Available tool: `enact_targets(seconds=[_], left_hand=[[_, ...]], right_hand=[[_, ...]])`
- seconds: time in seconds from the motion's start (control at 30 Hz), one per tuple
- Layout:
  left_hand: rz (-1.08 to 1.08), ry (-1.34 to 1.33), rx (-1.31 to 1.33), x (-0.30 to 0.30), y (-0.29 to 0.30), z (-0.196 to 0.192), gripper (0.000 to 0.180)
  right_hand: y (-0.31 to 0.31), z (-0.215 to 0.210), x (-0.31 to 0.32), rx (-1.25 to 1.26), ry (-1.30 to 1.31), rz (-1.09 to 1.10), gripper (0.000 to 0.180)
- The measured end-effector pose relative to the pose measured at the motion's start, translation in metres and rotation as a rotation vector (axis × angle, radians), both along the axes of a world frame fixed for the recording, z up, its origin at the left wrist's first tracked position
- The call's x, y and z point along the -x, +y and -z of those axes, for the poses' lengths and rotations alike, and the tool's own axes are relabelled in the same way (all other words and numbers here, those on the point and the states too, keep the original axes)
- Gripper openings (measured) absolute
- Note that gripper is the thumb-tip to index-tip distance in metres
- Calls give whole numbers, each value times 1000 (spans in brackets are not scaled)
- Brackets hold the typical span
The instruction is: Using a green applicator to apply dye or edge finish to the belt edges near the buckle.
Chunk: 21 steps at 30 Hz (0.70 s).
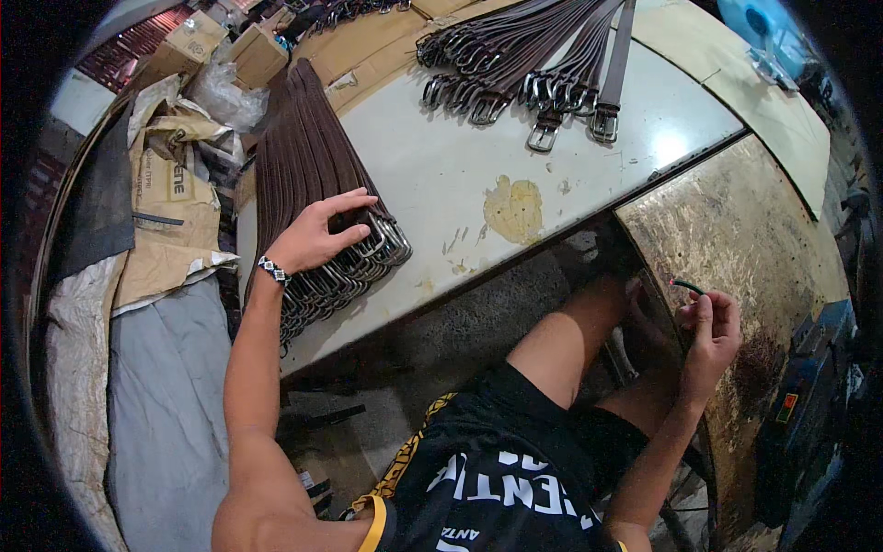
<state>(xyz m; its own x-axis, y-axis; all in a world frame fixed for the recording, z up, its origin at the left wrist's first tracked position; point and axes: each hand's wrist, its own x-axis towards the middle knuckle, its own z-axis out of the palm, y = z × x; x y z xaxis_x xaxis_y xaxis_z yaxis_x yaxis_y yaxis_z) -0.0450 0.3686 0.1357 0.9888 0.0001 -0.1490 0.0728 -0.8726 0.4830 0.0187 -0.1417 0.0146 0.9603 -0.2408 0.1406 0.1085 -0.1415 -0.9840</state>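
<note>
My left hand [322,232], with a patterned bracelet at the wrist, is over the buckle end of a thick pile of dark brown belts [303,138]. Its thumb and fingers are apart, close to the metal buckles [388,241]; whether they touch them I cannot tell. The pile fans across the left side of the white table. My right hand [713,331] is closed around a thin dark green stick [688,287] with a reddish tip. It holds the stick out over the worn board on the right, and the fist hides its other end.
More buckled belts [487,78] lie at the far side of the white table [441,184]. A worn brown board [727,212] adjoins it, with a dark box-shaped machine [796,414] at its right. Sacks [175,202] and cardboard boxes [253,57] line the left.
</note>
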Motion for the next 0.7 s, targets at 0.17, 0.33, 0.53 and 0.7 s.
enact_targets(seconds=[0.17, 0.33, 0.53, 0.7], left_hand=[[5, 11, -45, 7, -5, 3, 67], [43, -62, -242, 9, -14, 13, 78], [41, -117, -400, 11, -17, 17, 81], [21, -102, -384, 13, -15, 15, 93]], right_hand=[[-4, 5, -1, 15, -8, -30, 13], [-2, 2, 0, 37, 12, -9, 13], [0, 1, -1, -24, 22, 3, 12], [-2, 6, -2, -15, -23, -3, 11]])
